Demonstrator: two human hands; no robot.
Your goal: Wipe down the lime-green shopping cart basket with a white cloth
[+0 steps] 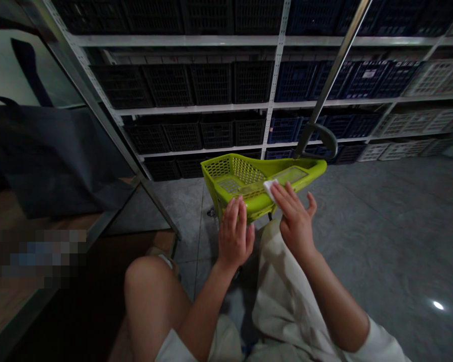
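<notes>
A lime-green plastic shopping cart basket [245, 168] with a perforated wall and bottom stands in front of my knees. My left hand [234, 234] lies against its near rim, fingers stretched out and closing on nothing. Under the fingertips of my right hand [296, 221] is a small white wipe [271, 188], pressed on the basket's near edge beside a clear, flat panel [292, 176]. Part of the wipe is hidden by my fingers. Beyond the panel, a dark grey looped handle [320, 138] is joined to a metal pole [340, 65].
Behind the cart, white metal shelves [196, 108] hold several rows of black crates [211, 83], blue crates [296, 80] and pale crates [432, 78]. On the left, a dark grey bag [60, 156] sits on a wooden-topped, metal-framed table [75, 226]. Grey tiles [392, 226] cover the floor.
</notes>
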